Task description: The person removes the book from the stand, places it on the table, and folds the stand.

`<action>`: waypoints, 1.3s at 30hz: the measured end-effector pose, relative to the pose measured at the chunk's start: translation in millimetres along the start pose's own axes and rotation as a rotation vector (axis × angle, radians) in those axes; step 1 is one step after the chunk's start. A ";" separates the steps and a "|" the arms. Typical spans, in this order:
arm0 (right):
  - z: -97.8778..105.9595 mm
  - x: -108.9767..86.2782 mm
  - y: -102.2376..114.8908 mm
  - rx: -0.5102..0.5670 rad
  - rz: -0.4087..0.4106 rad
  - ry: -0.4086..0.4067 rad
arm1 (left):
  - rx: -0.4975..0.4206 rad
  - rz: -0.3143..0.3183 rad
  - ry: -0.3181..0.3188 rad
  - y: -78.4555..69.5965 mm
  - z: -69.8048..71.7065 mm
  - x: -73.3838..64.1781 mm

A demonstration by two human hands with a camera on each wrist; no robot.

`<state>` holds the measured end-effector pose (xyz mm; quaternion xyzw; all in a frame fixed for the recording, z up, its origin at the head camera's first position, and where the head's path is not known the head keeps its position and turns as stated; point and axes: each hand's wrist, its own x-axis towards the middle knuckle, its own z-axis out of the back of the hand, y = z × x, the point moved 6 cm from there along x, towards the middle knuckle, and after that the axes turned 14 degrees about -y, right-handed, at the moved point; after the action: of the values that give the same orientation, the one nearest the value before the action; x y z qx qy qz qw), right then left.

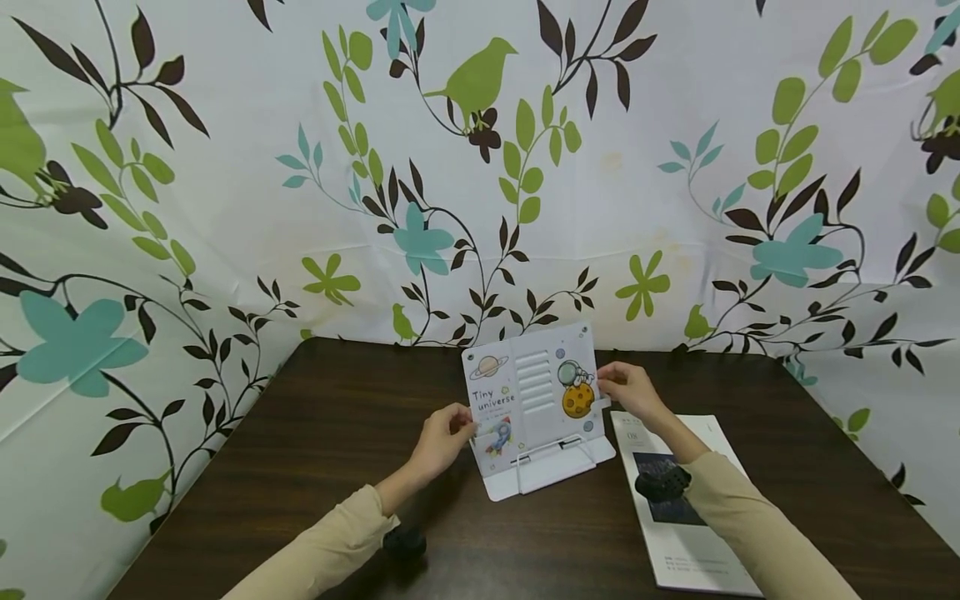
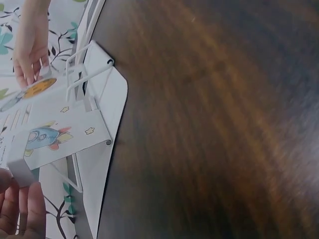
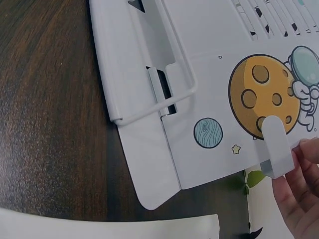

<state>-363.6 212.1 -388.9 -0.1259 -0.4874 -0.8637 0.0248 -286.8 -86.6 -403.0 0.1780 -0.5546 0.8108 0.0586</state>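
Note:
A white metal book stand (image 1: 536, 375), printed "Tiny universe" with a planet, a rocket and an astronaut, stands tilted back on the table. My left hand (image 1: 444, 437) pinches its left edge; in the left wrist view the fingers (image 2: 35, 211) are at a white side clip (image 2: 21, 172). On the opposite edge, my right hand (image 1: 628, 387) pinches the stand beside another white clip (image 3: 277, 147), thumb in front and fingers behind. A white wire page holder (image 1: 551, 450) runs across the bottom ledge. The back of the stand is mostly hidden in the head view.
A white book (image 1: 690, 546) with a dark picture lies flat to the right, partly under my right forearm. The dark wooden table (image 1: 300, 467) meets a patterned cloth (image 1: 480, 233) at the back and sides.

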 end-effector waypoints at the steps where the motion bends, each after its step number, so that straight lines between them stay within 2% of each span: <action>1: 0.1 -0.1 -0.1 0.006 0.002 0.001 | 0.006 -0.006 0.002 -0.4 -0.6 -1.7; 6: -0.7 0.9 -0.2 0.025 0.025 0.018 | 0.015 -0.037 0.010 -2.1 -1.6 -9.5; 19: -5.7 5.8 0.6 0.010 0.033 0.017 | -0.070 -0.009 0.067 -10.9 -6.8 -27.1; 23: -7.2 7.5 2.1 0.021 0.029 0.024 | -0.112 -0.080 0.068 -16.8 -7.5 -33.8; 25: -7.9 8.3 2.4 0.030 0.029 0.032 | -0.139 -0.143 0.068 -19.4 -9.0 -37.0; 27: -8.5 9.2 1.8 0.040 0.021 0.037 | -0.152 -0.164 0.071 -21.2 -11.0 -40.0; 30: -9.4 9.9 0.8 0.048 0.009 0.041 | -0.158 -0.123 0.086 -20.8 -14.8 -43.1; 31: -9.7 10.0 0.5 0.046 0.007 0.044 | -0.154 -0.078 0.094 -19.3 -16.0 -43.8; 34: -10.3 10.2 0.3 0.044 0.001 0.050 | -0.146 -0.032 0.101 -17.9 -17.3 -44.7; 39: -7.7 7.9 4.6 0.034 0.013 0.058 | -0.113 -0.042 0.114 -19.6 -13.0 -41.5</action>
<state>-371.9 203.7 -386.9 -0.1033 -0.5002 -0.8585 0.0466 -245.4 -63.0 -404.6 0.1395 -0.5914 0.7855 0.1171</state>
